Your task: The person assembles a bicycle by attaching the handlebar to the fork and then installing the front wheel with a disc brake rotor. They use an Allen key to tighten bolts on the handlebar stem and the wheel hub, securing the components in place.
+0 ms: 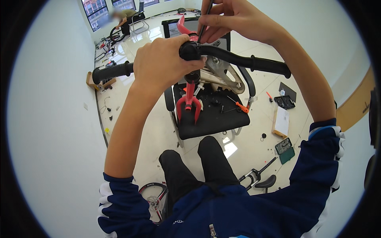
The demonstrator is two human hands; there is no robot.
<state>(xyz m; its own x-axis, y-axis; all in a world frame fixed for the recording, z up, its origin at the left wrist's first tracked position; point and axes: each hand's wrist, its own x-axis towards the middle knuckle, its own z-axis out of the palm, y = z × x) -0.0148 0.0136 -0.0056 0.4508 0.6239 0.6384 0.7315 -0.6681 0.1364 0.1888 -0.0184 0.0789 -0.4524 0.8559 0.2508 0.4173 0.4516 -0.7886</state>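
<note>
My left hand (160, 59) is wrapped round the black stem (189, 51) in the middle of a bicycle handlebar (234, 58). Between the fingers of my right hand (242, 20) is a thin dark rod-shaped tool (203, 28); its lower end meets the top of the stem, and its exact kind is unclear. The bar has black grips, the left one (113, 71) beyond my left wrist. Below the stem, a red fork (190, 95) points toward me over a black office chair (206, 125). Behind it lies a silvery metal part (222, 73) with a curved arm.
An orange-handled screwdriver (241, 106) and small parts lie on the chair seat. To the right on the floor are an opened green case (286, 154), a white-topped box (281, 121), a fork (258, 172) and a saddle (266, 182). Another person (126, 20) handles a wheel far left.
</note>
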